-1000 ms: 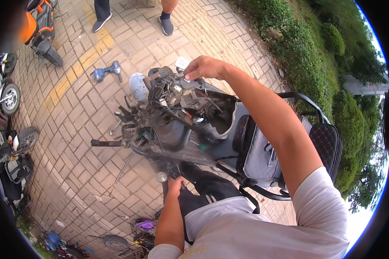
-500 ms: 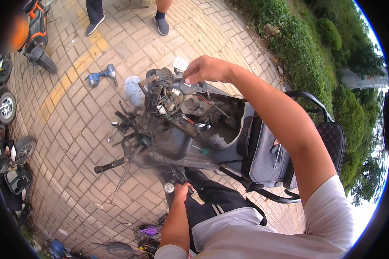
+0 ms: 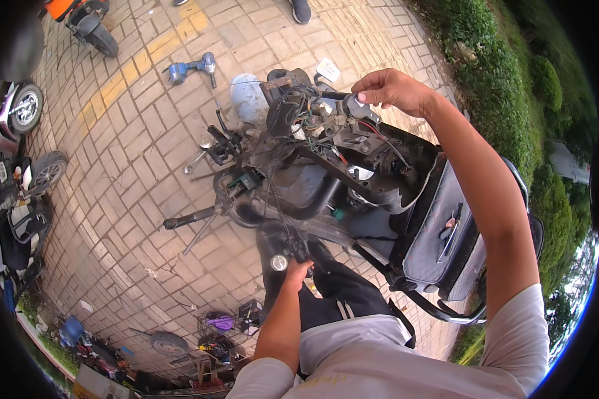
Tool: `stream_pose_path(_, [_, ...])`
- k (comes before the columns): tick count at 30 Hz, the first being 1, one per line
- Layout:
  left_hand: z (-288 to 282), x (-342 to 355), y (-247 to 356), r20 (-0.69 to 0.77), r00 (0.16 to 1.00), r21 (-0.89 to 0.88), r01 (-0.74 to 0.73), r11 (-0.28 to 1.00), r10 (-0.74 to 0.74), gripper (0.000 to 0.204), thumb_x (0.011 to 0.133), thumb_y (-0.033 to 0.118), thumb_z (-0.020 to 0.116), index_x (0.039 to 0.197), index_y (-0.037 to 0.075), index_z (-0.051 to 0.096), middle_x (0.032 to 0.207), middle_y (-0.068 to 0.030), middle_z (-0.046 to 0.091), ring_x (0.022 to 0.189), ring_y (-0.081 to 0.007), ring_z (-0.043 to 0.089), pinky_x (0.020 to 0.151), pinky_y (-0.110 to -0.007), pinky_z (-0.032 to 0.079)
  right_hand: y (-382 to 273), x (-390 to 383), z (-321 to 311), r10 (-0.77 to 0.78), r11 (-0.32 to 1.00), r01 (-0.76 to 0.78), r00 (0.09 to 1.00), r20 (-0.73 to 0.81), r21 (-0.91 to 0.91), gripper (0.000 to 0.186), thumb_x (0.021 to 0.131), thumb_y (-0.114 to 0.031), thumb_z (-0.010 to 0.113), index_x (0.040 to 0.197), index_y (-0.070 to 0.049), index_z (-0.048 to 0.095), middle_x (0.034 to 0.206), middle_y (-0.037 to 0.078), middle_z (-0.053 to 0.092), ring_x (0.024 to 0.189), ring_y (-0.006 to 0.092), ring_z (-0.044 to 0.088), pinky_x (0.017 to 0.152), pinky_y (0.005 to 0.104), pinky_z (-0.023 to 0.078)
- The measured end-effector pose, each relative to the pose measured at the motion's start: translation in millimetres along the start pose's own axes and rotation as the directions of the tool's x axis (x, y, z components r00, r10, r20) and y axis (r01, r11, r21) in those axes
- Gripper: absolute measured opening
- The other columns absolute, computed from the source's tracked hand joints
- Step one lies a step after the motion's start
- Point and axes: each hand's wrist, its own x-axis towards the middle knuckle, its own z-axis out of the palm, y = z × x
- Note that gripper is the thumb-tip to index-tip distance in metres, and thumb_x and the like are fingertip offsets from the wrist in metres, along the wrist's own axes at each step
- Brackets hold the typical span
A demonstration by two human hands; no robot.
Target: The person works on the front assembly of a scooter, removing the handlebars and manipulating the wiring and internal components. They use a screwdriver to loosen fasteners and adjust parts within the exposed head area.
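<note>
A partly stripped scooter (image 3: 299, 189) with bared wires and frame stands in front of me. My left hand (image 3: 299, 271) is closed around a handlebar grip (image 3: 301, 253), close to a small round gauge or mirror (image 3: 279, 263). Across the scooter reaches my right arm, and my right hand (image 3: 396, 92) has thumb and fingers curled at a round grey disc-shaped part (image 3: 357, 106) on the far side of the frame. Loose wires (image 3: 374, 133) run beside that part. On the seat (image 3: 439, 233) lie some metal tools (image 3: 450, 236).
Beyond the scooter, a blue cordless power tool (image 3: 192, 68) lies on the brick paving, near a pale blue rounded panel (image 3: 249, 98). Parked two-wheelers (image 3: 30, 186) line the left. Hedges (image 3: 472, 60) border the right. A person's shoe (image 3: 301, 10) shows at the top.
My view has shifted, so the scooter sits farther right and the person's legs are mostly out of sight. Both hands stay at the same parts of the scooter.
</note>
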Motion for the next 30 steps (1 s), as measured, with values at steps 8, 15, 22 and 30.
stream_pose_path(8, [-4, -11, -10, 0.006, 0.999, 0.053, 0.031, 0.998, -0.031, 0.030, 0.080, 0.013, 0.067, 0.105, 0.009, 0.051, 0.089, -0.0045, 0.059, 0.084, -0.0161, 0.058, 0.070, -0.035, 0.049, 3, -3, -1, 0.001, 1.000, -0.001, 1.000, 0.004, -0.009, 0.038, 0.079, -0.026, 0.074, 0.109, -0.006, 0.064, 0.094, -0.002, 0.065, 0.079, 0.0082, 0.053, 0.067, 0.0236, 0.040])
stream_pose_path(15, [-16, -43, 8, -0.063, 0.992, 0.252, -0.091, 0.963, 0.110, 0.055, 0.074, 0.017, 0.073, 0.118, -0.005, 0.049, 0.104, -0.0146, 0.064, 0.093, -0.0213, 0.061, 0.082, -0.032, 0.046, 8, 2, 1, 0.004, 1.000, -0.005, 0.999, 0.050, 0.010, 0.028, 0.087, -0.025, 0.063, 0.111, -0.010, 0.064, 0.092, -0.003, 0.063, 0.081, 0.0092, 0.051, 0.070, 0.0285, 0.040])
stream_pose_path(22, [-80, -74, 13, -0.124, 0.962, 0.695, -0.090, 0.713, 0.242, 0.066, 0.074, 0.024, 0.073, 0.127, -0.004, 0.045, 0.114, -0.0224, 0.059, 0.103, -0.0306, 0.060, 0.089, -0.037, 0.047, 8, -22, 4, -0.054, 0.996, 0.049, 0.996, -0.072, -0.068, 0.028, 0.090, -0.022, 0.057, 0.112, -0.006, 0.064, 0.098, 0.005, 0.064, 0.089, 0.0152, 0.057, 0.075, 0.0326, 0.046])
stream_pose_path(30, [-197, -141, -118, -0.110, 0.950, 0.667, -0.148, 0.730, 0.293, 0.055, 0.074, 0.023, 0.072, 0.117, -0.004, 0.052, 0.100, -0.0177, 0.066, 0.095, -0.0272, 0.062, 0.083, -0.034, 0.048, -20, -128, 0, -0.452, 0.882, 0.370, 0.838, -0.304, -0.291, 0.032, 0.089, -0.022, 0.058, 0.111, 0.001, 0.062, 0.100, 0.014, 0.066, 0.092, 0.0228, 0.062, 0.082, 0.0323, 0.048])
